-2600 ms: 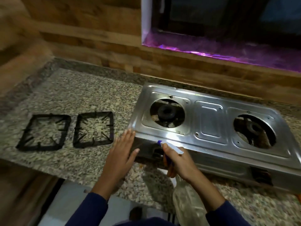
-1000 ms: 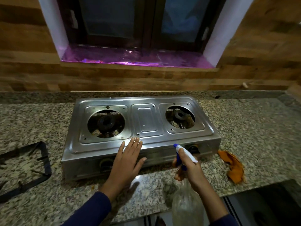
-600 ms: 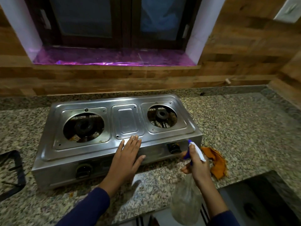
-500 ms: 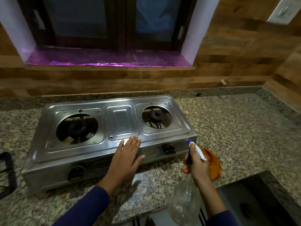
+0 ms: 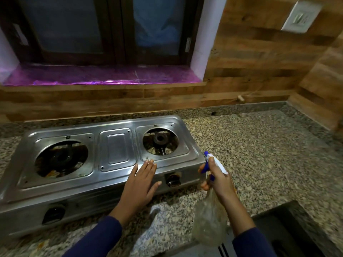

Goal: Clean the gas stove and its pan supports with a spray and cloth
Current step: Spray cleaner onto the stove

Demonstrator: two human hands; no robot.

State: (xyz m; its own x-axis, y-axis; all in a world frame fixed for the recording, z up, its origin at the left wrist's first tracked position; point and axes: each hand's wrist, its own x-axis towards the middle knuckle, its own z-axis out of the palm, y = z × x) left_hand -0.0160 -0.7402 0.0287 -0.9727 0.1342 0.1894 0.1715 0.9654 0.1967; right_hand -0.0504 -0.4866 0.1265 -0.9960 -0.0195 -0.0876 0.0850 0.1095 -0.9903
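A steel two-burner gas stove (image 5: 115, 151) sits on the granite counter (image 5: 259, 154), its pan supports off and out of view. My left hand (image 5: 142, 182) rests flat, fingers spread, on the stove's front edge near the right knob (image 5: 172, 180). My right hand (image 5: 217, 177) grips a clear spray bottle (image 5: 209, 217) by its neck, just off the stove's right front corner; its blue and white nozzle (image 5: 215, 162) sticks up above my fingers. The orange cloth is hidden behind my right hand.
A window with a purple-lit sill (image 5: 100, 76) runs along the wooden wall behind the stove. A white switch plate (image 5: 300, 17) hangs on the wall at upper right. A dark sink (image 5: 289, 232) opens at the lower right counter edge.
The view has swung right: the stove and the pan supports slid left, and the supports left the frame. The orange cloth came into view, then went behind my right hand. Both hands keep their poses.
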